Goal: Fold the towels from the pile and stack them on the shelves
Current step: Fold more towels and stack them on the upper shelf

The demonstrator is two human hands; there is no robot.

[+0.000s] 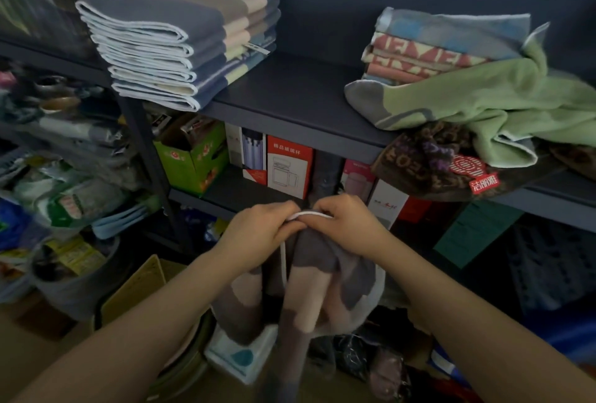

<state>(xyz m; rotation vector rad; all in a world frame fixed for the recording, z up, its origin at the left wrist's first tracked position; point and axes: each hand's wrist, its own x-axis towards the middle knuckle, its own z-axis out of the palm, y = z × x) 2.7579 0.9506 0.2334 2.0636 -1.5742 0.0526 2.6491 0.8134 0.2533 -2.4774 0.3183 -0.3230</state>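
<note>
A towel [309, 277] patterned in grey and pale pink patches, edged in white, is seen below a dark blue-grey shelf [290, 93]. A stack of towels [180, 38] is banded in grey-blue, beige and cream. A green towel [503, 102] is shown beside salmon-lettered ones [429, 59]; a red-and-white box [289, 165] is seen underneath.

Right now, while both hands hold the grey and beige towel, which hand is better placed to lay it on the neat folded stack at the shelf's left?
Left, probably. The left hand pinches the grey and beige towel nearer the folded stack; the right hand would cross over.
</note>
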